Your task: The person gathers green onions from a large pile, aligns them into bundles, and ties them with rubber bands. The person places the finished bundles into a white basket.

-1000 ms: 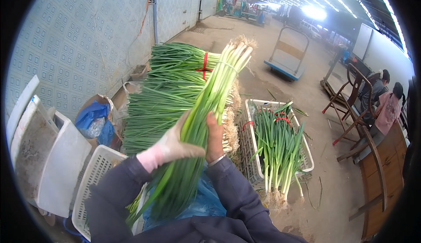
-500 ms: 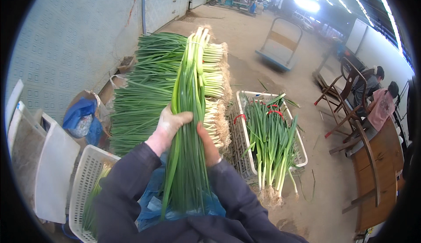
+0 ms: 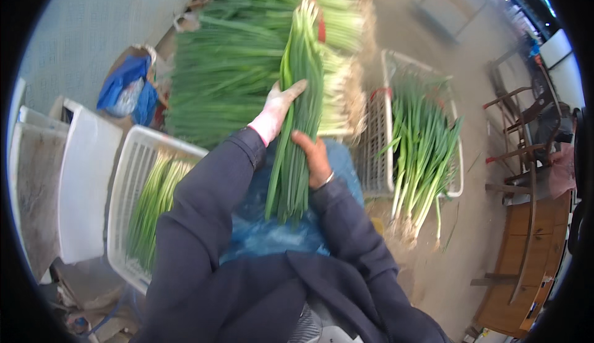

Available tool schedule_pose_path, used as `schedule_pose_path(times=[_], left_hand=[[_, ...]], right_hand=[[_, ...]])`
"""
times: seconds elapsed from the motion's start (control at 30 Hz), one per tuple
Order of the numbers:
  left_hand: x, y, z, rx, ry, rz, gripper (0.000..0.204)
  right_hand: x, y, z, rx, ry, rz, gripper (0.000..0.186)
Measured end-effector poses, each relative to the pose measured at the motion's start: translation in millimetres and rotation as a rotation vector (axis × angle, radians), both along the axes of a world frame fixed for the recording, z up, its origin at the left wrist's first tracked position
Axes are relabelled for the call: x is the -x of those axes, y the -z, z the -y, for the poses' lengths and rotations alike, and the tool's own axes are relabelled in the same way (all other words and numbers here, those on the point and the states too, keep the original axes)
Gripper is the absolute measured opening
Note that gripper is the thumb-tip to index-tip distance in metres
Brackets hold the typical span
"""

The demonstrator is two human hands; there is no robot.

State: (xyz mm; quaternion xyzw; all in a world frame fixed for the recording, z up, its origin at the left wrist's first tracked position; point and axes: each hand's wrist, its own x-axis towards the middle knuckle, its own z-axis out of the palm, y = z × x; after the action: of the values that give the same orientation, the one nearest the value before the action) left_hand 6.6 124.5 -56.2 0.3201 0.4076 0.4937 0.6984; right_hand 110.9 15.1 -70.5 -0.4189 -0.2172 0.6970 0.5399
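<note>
A long bunch of scallions [image 3: 300, 58] lies lengthwise in my grip, pale root ends at the top and green leaves toward me over blue plastic sheeting [image 3: 266, 238]. My left hand [image 3: 278, 108], in a pale glove with a pink cuff, is closed round its middle. My right hand [image 3: 312, 157], bare, holds the leaves lower down. Behind is a large pile of scallions [image 3: 223, 95] with red ties, roots to the right. A white crate [image 3: 114, 231] on the left holds pale green stalks. Another crate [image 3: 390, 182] on the right holds leafy scallions with roots over its near edge.
Blue bags [image 3: 124, 89], white boxes [image 3: 83, 182] and a tiled wall [image 3: 74, 40] are on the left. A blurred trolley [image 3: 451, 3] stands beyond the crates. Wooden chairs [image 3: 520, 126], a wooden cabinet [image 3: 520, 262] and a partly visible person in pink [image 3: 560, 170] are at the right.
The view has tipped down and blurred, showing more of my jacket. The bunch has swung from leaning right to nearly straight ahead, and both hands still hold it.
</note>
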Motion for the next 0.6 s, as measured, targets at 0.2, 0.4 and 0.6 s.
schedule_pose_path(times=[0.2, 0.4, 0.6], left_hand=[[12.3, 5.4, 110.2, 0.174, 0.069, 0.08, 0.055], [21.8, -19.4, 189.2, 0.321, 0.26, 0.12, 0.044], [33.8, -4.0, 205.3, 0.476, 0.208, 0.083, 0.035]], right_hand=[[-1.2, 10.7, 2.7, -0.06, 0.015, -0.093, 0.031], [-0.2, -4.3, 4.6, 0.015, 0.004, -0.076, 0.03], [19.0, 3.9, 0.7, -0.089, 0.05, -0.103, 0.035]])
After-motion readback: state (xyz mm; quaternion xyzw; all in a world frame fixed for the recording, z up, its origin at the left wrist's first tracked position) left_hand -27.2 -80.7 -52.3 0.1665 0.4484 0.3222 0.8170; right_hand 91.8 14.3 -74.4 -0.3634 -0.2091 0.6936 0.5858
